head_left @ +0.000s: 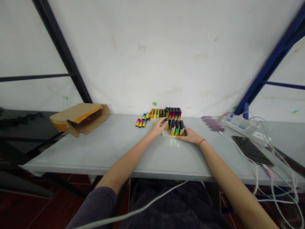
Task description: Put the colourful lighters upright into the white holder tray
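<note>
A small pale tray (pixel 166 134) with round holes stands on the grey table, and several colourful lighters (pixel 177 129) stand upright in its middle and right part. My left hand (pixel 158 128) is at the tray's left side, with thumb and fingers closed around a lighter (pixel 168 124) held upright over the holes. My right hand (pixel 191 136) grips the tray by its right end and front edge. Just behind stands a second group of upright lighters (pixel 173 113), with yellowish ones on its left. Several loose lighters (pixel 141 123) lie flat to the left of it.
An open cardboard box (pixel 79 118) lies on its side at the table's left. To the right are a phone (pixel 252 150), a power strip (pixel 246 128) and tangled white cables (pixel 257 178). A white wall rises behind the table. One cable crosses in front of my lap.
</note>
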